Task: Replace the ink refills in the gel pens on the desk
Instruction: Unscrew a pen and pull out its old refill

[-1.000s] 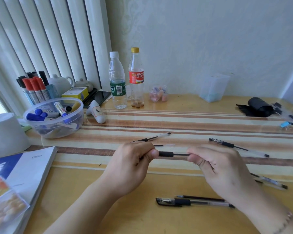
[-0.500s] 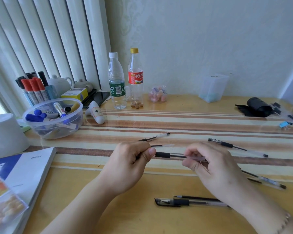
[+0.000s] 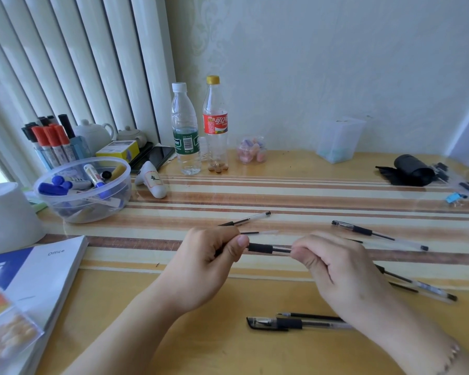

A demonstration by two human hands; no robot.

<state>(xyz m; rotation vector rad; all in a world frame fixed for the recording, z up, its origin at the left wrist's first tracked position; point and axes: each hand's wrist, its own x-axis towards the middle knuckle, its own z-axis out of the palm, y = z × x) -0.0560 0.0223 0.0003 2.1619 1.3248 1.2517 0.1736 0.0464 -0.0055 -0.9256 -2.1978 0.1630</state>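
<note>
My left hand (image 3: 214, 263) pinches the tip end of a gel pen (image 3: 263, 248) with a black rubber grip, held level above the desk. My right hand (image 3: 333, 269) closes on the pen's clear barrel end, which its fingers hide. A loose refill (image 3: 257, 233) and a clear pen (image 3: 248, 219) lie just behind my hands. A capped gel pen with a refill beside it (image 3: 287, 322) lies near the front edge. Two more pens rest at the right, one at the far right (image 3: 377, 234) and one by my right wrist (image 3: 423, 286).
A clear bowl of markers (image 3: 119, 196) and a marker cup (image 3: 52, 147) stand at the left, with a white tub (image 3: 6, 220) and an Office book (image 3: 38, 280). Two bottles (image 3: 186, 131) stand at the back, a clear box (image 3: 339, 139) and black roll (image 3: 409, 169) at right.
My right hand has slid left along the pen toward the black grip, closing the gap between my hands. My left hand has stayed put.
</note>
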